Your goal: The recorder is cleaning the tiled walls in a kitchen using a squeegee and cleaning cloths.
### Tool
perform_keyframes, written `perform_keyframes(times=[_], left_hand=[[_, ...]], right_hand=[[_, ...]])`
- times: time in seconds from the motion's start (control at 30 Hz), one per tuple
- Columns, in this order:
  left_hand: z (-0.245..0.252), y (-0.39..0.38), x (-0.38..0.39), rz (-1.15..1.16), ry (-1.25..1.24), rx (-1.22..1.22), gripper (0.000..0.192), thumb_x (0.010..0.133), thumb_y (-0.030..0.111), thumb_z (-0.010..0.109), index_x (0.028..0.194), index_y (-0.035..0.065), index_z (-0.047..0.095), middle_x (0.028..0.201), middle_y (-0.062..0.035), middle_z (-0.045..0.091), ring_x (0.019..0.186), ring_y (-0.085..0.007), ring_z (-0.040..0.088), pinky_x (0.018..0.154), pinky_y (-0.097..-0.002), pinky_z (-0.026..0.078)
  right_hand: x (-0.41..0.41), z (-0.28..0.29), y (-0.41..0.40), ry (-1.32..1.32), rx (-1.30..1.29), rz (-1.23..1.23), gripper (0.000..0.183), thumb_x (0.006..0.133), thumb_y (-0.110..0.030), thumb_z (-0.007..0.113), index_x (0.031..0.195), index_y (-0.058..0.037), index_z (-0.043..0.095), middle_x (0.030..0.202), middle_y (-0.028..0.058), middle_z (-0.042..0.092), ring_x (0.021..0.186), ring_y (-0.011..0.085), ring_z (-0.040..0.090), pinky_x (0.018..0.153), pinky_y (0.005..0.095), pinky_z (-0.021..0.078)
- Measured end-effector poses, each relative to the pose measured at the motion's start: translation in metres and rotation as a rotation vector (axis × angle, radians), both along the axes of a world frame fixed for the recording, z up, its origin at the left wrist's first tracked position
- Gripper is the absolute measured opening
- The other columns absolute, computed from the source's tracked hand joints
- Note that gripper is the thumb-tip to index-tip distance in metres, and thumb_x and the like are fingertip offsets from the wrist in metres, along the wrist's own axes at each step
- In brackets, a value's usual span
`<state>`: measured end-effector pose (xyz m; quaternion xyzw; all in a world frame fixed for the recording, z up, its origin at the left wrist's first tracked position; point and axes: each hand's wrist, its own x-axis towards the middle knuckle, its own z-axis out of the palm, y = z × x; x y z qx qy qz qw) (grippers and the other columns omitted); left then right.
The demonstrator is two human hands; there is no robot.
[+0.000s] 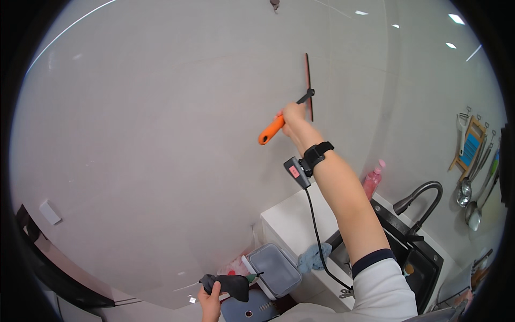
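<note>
My right hand (293, 116) is raised to the glossy grey wall (161, 141), closed around the orange handle of a squeegee (272, 130). The squeegee's long thin blade stands nearly upright against or close to the wall, above the hand; contact cannot be told. A black strap with a small cabled device (297, 173) sits on my right wrist. Low in the picture, my left hand (211, 300) grips a dark grey cloth (231, 285), which hangs over lidded plastic containers.
A white counter (297, 213) with a light blue cloth (316, 257), a black sink (422, 273) and a curved faucet (430, 187) lie at the lower right. A pink pump bottle (373, 181) stands by the wall. Ladles (464, 193) hang at the right. A lidded bin (275, 269) stands below the counter.
</note>
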<state>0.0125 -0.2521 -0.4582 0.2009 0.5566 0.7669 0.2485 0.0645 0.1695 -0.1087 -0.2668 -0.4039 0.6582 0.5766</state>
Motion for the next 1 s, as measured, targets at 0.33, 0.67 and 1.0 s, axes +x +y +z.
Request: perform_keyframes(times=[0.33, 0.67, 1.0], left_hand=[[-0.008, -0.020, -0.019, -0.127, -0.062, 0.060, 0.016, 0.090, 0.011, 0.059, 0.097, -0.0034, 0.059, 0.087, -0.0085, 0.065, 0.072, -0.0153, 0.064, 0.066, -0.0285, 0.055], [-0.014, -0.025, -0.020, -0.214, -0.120, 0.063, 0.017, 0.090, 0.012, 0.059, 0.098, -0.0026, 0.059, 0.089, -0.0084, 0.066, 0.074, -0.0157, 0.065, 0.066, -0.0282, 0.054], [-0.010, -0.020, -0.013, -0.174, -0.111, 0.068, 0.021, 0.089, 0.013, 0.060, 0.104, -0.0028, 0.055, 0.092, -0.0099, 0.063, 0.079, -0.0184, 0.064, 0.065, -0.0321, 0.056]], right_hand=[[-0.072, -0.001, -0.165, -0.171, -0.042, 0.075, 0.056, 0.099, -0.026, 0.024, 0.146, -0.0259, -0.006, 0.091, 0.0121, 0.052, 0.057, 0.0204, 0.050, 0.050, 0.0363, 0.0488], [-0.130, -0.028, -0.304, -0.244, 0.013, 0.264, 0.058, 0.098, -0.025, 0.025, 0.145, -0.0199, -0.009, 0.076, 0.0112, 0.051, 0.049, 0.0202, 0.049, 0.045, 0.0365, 0.0488], [-0.069, -0.047, -0.297, -0.104, 0.034, 0.547, 0.049, 0.098, -0.032, 0.036, 0.141, -0.0271, 0.012, 0.065, 0.0020, 0.041, 0.047, 0.0127, 0.043, 0.041, 0.0310, 0.0427]])
